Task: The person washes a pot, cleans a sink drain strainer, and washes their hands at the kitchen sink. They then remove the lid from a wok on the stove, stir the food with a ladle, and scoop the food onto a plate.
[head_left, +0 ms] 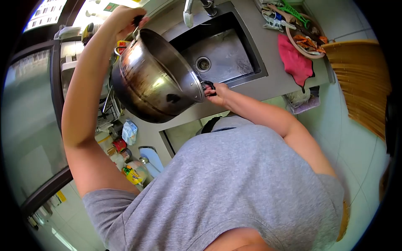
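Note:
A large, stained metal pot (146,83) is held up at the left of the sink, tilted with its mouth toward the basin. My left hand (125,21) grips the dark handle at its far side. At the near rim, my right hand (215,93) has its fingers wrapped round the other black handle. The sink (226,54) has a dark rim, a round drain and a wet-looking bottom. Whatever lies deep inside the pot is hidden by its wall.
A faucet (188,14) stands behind the sink. On the right of the counter are a pink cloth (294,60) and a round basin (319,33) with utensils. Bottles, packets and a ladle (144,160) crowd the left side. A brown curved panel (358,79) stands at the right.

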Motion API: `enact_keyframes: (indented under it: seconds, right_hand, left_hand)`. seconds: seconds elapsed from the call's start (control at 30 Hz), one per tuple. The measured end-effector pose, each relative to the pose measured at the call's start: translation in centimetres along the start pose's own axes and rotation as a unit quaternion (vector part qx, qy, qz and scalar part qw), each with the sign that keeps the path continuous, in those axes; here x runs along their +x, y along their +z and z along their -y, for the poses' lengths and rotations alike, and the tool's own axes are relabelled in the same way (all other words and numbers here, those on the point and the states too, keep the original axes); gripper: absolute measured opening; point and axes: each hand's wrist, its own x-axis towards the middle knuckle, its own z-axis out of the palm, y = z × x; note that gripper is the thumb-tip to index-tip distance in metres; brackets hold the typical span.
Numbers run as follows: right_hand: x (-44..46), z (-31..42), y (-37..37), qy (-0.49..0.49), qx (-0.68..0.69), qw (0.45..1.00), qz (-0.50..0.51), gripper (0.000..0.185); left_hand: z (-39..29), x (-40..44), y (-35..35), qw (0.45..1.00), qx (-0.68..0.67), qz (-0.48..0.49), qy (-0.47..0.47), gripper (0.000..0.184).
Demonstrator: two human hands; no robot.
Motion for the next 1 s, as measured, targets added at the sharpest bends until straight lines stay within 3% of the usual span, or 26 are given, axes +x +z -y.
enact_keyframes:
  seconds: [0.07, 0.13, 0.2, 0.3, 0.47, 0.6, 0.67, 0.77, 0.87, 0.9, 1.0]
  right_hand:
    - [-2.2, -0.6, 2.5, -0.126, -0.07, 0.989, -0.035, 0.026]
    - [-1.7, -0.1, 3.6, -0.186, -0.114, 0.976, -0.025, 0.03]
    - [-1.5, 1.1, 5.1, -0.222, -0.154, 0.963, 0.0, 0.031]
    - [-1.2, 3.7, 7.1, -0.249, -0.2, 0.947, 0.036, 0.031]
    - [-1.2, 8.3, 10.3, -0.287, -0.283, 0.912, 0.076, 0.028]
    - [-0.6, 11.7, 13.6, -0.255, -0.335, 0.905, 0.055, 0.03]
    - [-0.1, 13.4, 15.1, -0.249, -0.356, 0.898, 0.072, 0.031]
    - [0.5, 14.6, 17.3, -0.272, -0.337, 0.894, 0.112, 0.031]
    - [-0.5, 14.1, 19.4, -0.284, -0.364, 0.876, 0.139, 0.033]
    - [-0.7, 13.9, 19.8, -0.29, -0.384, 0.862, 0.159, 0.035]
    - [-1.1, 13.6, 20.4, -0.332, -0.375, 0.857, 0.12, 0.04]
  left_hand:
    - [2.9, -0.6, -4.2, 0.999, 0.039, 0.01, -0.016, 0.015]
    - [6.6, -1.8, -6.8, 0.999, -0.019, -0.034, -0.027, 0.01]
    - [9.4, -4.2, -8.0, 0.991, -0.05, -0.103, -0.076, 0.012]
    - [16.3, -5.0, -10.0, 0.981, -0.076, -0.098, -0.147, 0.014]
    - [23.2, -7.0, -7.2, 0.94, -0.255, -0.085, -0.211, 0.007]
    - [26.7, -6.2, -5.4, 0.9, -0.39, -0.091, -0.17, 0.008]
    - [26.7, -6.4, -4.5, 0.88, -0.438, -0.094, -0.156, 0.014]
    - [28.2, -6.1, -3.7, 0.836, -0.526, -0.093, -0.126, 0.008]
    - [28.4, -5.9, -3.0, 0.823, -0.548, -0.115, -0.094, 0.009]
    - [28.5, -5.8, -3.0, 0.826, -0.544, -0.109, -0.093, 0.022]
    - [28.9, -5.0, -2.8, 0.815, -0.559, -0.141, -0.058, 0.009]
